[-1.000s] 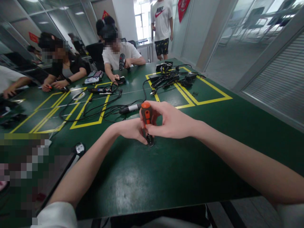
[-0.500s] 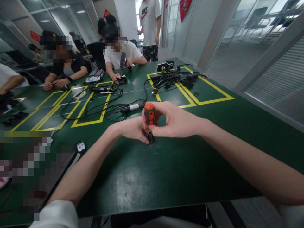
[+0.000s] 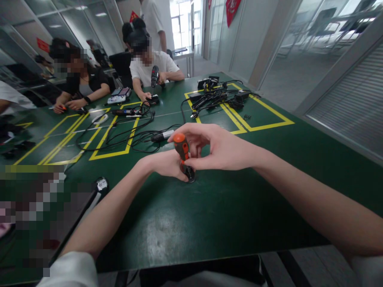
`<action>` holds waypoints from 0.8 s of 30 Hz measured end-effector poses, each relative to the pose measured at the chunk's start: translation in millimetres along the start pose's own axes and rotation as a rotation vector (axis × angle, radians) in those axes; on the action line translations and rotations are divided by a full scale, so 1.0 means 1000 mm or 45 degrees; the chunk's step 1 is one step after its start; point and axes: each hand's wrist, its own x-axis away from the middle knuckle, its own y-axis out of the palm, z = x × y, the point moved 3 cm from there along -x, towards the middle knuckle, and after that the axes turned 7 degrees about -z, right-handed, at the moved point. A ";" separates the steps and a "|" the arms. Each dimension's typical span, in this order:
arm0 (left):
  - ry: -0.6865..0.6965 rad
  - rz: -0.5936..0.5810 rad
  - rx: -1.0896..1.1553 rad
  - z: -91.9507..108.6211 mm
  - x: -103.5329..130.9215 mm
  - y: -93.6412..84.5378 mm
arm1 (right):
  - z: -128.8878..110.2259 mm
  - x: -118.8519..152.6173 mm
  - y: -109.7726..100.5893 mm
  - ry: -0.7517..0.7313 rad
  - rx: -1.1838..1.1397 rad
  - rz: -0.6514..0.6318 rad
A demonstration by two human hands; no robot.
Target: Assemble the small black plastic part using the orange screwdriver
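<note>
A short screwdriver [image 3: 181, 146] with an orange and grey handle leans to the left over a small dark round part [image 3: 189, 174] on the green table. Around the handle curl the fingers of my right hand [image 3: 221, 149], thumb against its lower end. My left hand [image 3: 169, 164] is closed on the dark part and keeps it against the tabletop. The screwdriver's tip is hidden at the part, and so are most of my left fingers.
Beyond my hands lies a coiled black cable with a grey-and-black tool [image 3: 161, 136]. A heap of black cables and adapters [image 3: 218, 97] sits at the far right. Across the table a person [image 3: 155, 67] holds a power drill [image 3: 154, 75]. Small dark pieces [image 3: 247, 117] lie at right.
The screwdriver handle has tipped to the left, and my right fingers have shifted around it. My left hand stays nearly still. The standing person in the background has moved left.
</note>
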 end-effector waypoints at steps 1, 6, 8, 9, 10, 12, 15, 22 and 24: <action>0.014 -0.002 0.023 0.000 0.000 0.000 | 0.000 0.000 0.000 -0.007 0.003 0.007; 0.009 0.043 0.072 0.003 -0.001 0.000 | 0.002 0.000 0.004 0.044 -0.022 -0.011; -0.036 0.054 0.034 0.003 -0.001 0.000 | 0.002 -0.001 0.006 0.061 -0.042 -0.001; -0.062 0.062 0.002 0.004 0.000 0.000 | 0.003 -0.002 0.007 0.062 -0.045 0.013; -0.083 0.072 -0.032 0.004 0.000 0.000 | 0.003 -0.002 0.008 0.061 -0.044 0.031; -0.092 0.077 -0.091 0.005 0.000 0.000 | 0.003 -0.003 0.010 0.058 -0.035 0.059; -0.008 0.043 -0.105 0.007 -0.002 0.002 | 0.003 -0.004 0.012 0.069 -0.033 0.088; 0.052 0.067 -0.078 0.011 -0.004 0.003 | 0.004 -0.003 0.009 0.135 0.009 0.066; 0.048 0.079 -0.078 0.013 -0.003 0.002 | 0.003 -0.002 0.007 0.142 0.035 0.044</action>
